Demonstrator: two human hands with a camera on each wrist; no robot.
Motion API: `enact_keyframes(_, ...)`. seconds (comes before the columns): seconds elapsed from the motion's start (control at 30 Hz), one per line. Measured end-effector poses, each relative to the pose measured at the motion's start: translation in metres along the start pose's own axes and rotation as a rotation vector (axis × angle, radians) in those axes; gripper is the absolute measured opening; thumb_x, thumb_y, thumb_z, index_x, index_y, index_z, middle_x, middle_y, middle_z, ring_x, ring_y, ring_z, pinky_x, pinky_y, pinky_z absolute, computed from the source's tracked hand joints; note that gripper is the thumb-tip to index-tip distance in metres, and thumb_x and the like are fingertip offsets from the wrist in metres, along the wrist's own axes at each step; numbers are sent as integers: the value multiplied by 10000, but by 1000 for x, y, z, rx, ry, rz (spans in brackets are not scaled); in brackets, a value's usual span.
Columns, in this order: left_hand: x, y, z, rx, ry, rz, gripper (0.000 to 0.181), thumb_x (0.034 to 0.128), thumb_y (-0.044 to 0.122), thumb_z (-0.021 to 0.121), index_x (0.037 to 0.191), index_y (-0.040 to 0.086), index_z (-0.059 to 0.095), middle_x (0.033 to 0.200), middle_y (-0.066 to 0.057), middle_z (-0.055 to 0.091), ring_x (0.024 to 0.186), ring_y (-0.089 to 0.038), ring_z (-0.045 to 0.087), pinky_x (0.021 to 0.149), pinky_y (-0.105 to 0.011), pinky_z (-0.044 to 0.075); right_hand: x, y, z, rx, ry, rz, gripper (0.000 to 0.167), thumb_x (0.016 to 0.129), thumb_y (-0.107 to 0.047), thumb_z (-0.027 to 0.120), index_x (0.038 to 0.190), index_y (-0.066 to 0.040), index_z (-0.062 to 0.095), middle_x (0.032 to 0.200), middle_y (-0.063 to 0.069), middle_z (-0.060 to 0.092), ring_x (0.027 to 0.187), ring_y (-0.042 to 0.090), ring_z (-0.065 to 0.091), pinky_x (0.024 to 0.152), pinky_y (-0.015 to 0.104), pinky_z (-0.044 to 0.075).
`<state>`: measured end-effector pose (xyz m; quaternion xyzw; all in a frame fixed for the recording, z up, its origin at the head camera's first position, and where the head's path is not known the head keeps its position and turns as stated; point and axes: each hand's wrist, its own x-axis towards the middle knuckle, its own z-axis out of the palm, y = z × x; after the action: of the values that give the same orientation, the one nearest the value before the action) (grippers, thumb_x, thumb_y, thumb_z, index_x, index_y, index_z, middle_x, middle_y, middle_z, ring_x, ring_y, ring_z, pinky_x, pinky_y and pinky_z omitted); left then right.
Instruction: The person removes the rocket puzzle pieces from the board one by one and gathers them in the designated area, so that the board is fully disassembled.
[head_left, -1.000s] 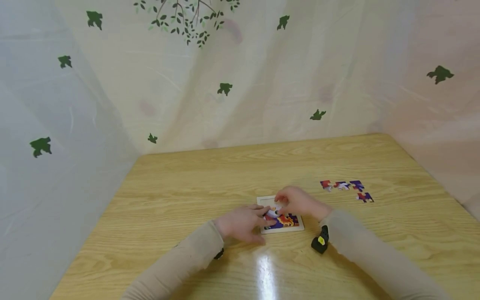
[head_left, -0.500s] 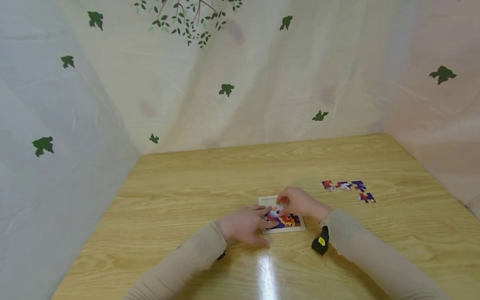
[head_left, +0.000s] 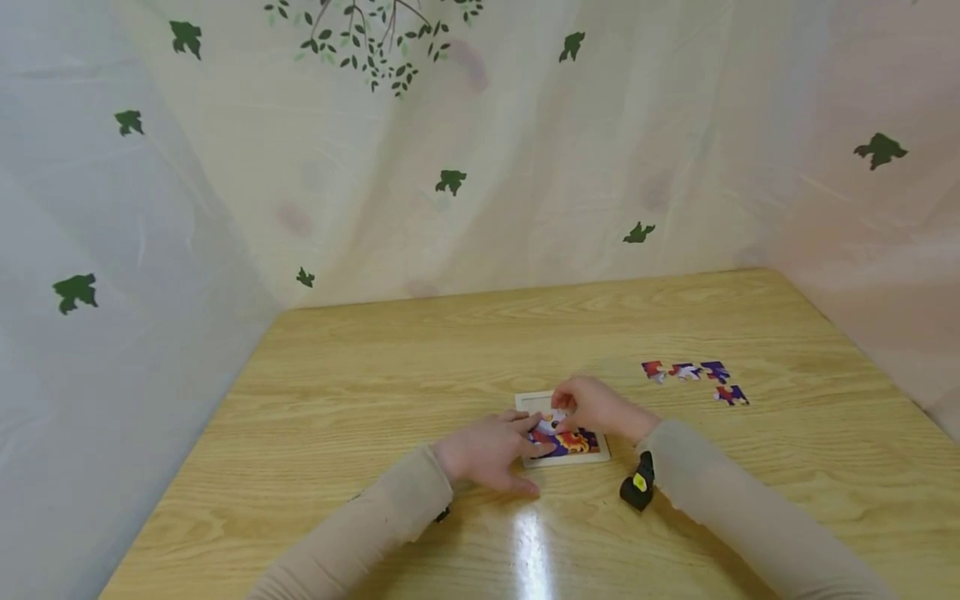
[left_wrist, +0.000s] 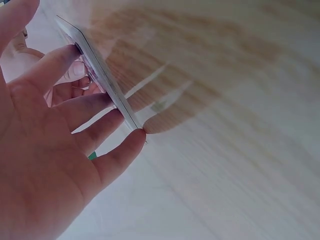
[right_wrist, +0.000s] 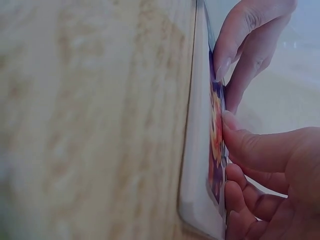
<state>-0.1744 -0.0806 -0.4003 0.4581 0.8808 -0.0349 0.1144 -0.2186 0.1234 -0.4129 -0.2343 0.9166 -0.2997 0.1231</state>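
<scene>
A small puzzle tray with a pale rim point(head_left: 573, 460) lies on the table in front of me, its lower part filled with purple and orange picture pieces. My left hand point(head_left: 491, 452) rests on the tray's left side; in the left wrist view its fingers point(left_wrist: 82, 110) are spread and fairly straight. My right hand point(head_left: 596, 407), thumb and fingers curled, pinches a white puzzle piece point(head_left: 553, 422) over the tray's middle. The right wrist view shows the thumb point(right_wrist: 255, 147) low against the picture surface. Fingers partly hide the piece, so whether it lies flat cannot be told.
Several loose puzzle pieces point(head_left: 686, 372) lie to the right, beyond my right hand, one of them point(head_left: 731, 395) a little nearer. The wooden table point(head_left: 360, 367) runs back to a pale curtain point(head_left: 517, 225) with green bird shapes.
Both hands stay at the tray with almost no movement. The view shifts slightly, and the loose pieces at the right lie as before.
</scene>
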Motion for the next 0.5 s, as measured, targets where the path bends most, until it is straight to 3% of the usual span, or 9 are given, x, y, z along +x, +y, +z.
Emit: enact_keyframes(0.5, -1, 2, -2, -34, -13, -12, 590, 871, 496, 612, 1390, 250, 480, 1531, -171, 263, 1395, -298, 323, 1161, -360, 240, 3, 1, 1, -28, -7, 23, 198, 774, -98, 772, 912, -55, 636, 842, 21, 586, 741, 144, 492, 704, 292, 459)
